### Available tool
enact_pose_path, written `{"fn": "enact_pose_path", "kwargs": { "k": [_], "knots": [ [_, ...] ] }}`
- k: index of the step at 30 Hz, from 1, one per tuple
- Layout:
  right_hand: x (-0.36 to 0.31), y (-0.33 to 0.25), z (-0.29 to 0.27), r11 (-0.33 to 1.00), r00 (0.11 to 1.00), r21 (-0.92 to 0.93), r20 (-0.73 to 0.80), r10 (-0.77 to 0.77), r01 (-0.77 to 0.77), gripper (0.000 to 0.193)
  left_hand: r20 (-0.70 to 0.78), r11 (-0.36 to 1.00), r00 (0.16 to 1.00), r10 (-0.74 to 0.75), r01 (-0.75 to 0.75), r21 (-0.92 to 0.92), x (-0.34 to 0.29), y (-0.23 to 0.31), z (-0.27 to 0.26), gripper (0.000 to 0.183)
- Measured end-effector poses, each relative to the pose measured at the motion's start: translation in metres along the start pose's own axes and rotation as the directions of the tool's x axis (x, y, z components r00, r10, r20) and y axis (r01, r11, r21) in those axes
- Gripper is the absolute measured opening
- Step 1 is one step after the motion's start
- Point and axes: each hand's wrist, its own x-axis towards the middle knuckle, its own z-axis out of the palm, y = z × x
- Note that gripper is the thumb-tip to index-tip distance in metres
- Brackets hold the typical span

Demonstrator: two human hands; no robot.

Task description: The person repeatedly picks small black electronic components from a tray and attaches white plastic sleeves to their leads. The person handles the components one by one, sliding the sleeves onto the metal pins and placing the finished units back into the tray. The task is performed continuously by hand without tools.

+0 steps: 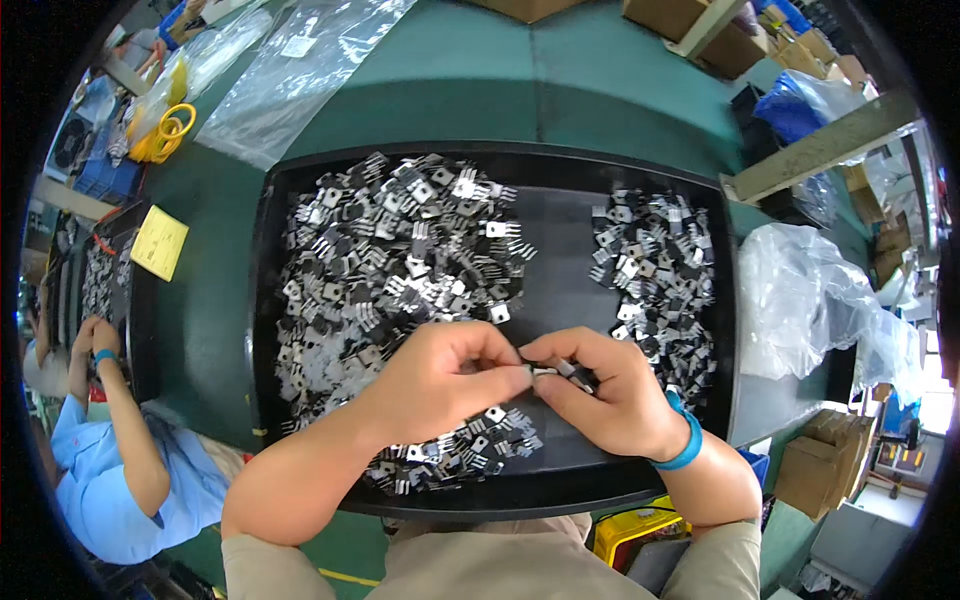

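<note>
A wide black tray (565,250) lies before me, holding loose three-legged power transistors, black with silvery metal backs. The larger heap (400,240) covers its left side and a smaller heap (665,275) its right. Over the strip between them my two hands meet. My right hand (620,400) is closed on several transistors (575,375), partly hidden by its fingers. Thumb and forefinger of my left hand (435,375) are pinched together at the end of that small bunch; the piece between them is mostly covered. Below my left forearm lie more transistors (460,450).
Clear plastic bags lie on the green table (460,80) behind the tray and at its right (800,300). A metal post (820,150) crosses at the right. To the left are a yellow paper (160,243) and a co-worker in a blue shirt (130,480) at another tray.
</note>
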Motion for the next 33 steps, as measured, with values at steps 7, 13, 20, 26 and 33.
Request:
{"fn": "enact_pose_path", "kwargs": {
  "k": [7,13,20,26,33],
  "knots": [
    [0.011,0.006,-0.056,0.630,0.959,-0.766,-0.256,-0.120,-0.125,0.024,0.030,0.962,0.998,-0.058,0.064,-0.266,0.001,0.004,-0.009,0.016],
    [-0.003,-0.010,-0.073,0.369,0.962,-0.894,-0.272,0.004,-0.255,0.035,0.051,0.912,0.997,-0.056,0.072,-0.403,0.000,0.003,-0.011,0.020],
    [0.007,-0.041,-0.018,0.909,0.994,-0.416,-0.102,-0.041,-0.006,0.030,0.110,0.820,0.993,-0.045,0.099,-0.564,0.003,-0.007,-0.013,0.028],
    [0.005,-0.024,0.010,0.867,0.877,0.152,0.169,0.449,-0.474,0.027,0.019,0.747,0.983,0.184,-0.128,-0.652,0.000,-0.004,-0.010,0.019],
    [0.000,-0.021,0.034,0.918,0.933,0.234,0.246,0.264,-0.321,0.035,-0.163,0.867,0.967,0.194,-0.247,-0.434,0.002,-0.007,0.006,0.020]
  ]
}}
